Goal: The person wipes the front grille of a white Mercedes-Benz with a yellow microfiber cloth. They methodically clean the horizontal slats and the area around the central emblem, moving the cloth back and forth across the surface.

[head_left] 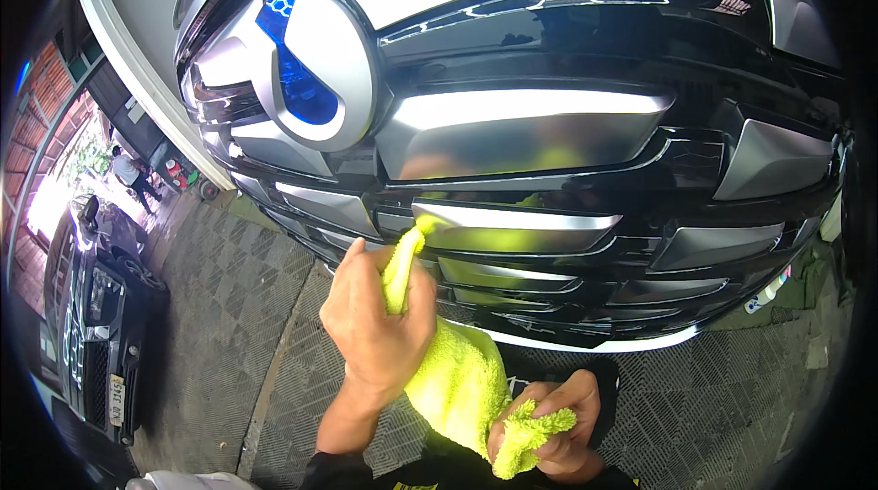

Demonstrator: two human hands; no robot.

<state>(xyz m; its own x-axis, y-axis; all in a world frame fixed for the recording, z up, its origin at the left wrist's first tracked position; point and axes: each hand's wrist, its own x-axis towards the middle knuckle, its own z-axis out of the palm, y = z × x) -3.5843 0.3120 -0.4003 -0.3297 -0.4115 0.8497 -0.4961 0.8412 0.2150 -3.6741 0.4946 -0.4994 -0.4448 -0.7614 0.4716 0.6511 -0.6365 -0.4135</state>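
Note:
A bright yellow-green microfiber cloth (462, 378) stretches between my two hands. My left hand (370, 321) is closed round one part of it, and a twisted tip of cloth pokes up from the fist against the left end of a silver grille bar. Lower and to the right, my right hand (562, 421) grips the cloth's other end, with a bunched corner sticking out of the fingers. Before me is a car's front grille (512, 143), glossy black with silver inserts. A round silver emblem (320, 69) with a blue centre sits on its upper left.
A dark car (96, 316) stands at the far left on the patterned floor (219, 280). Farther back is a person (135, 177) near an opening. A white bottle (766, 293) lies on green cloth at the right, beside the bumper.

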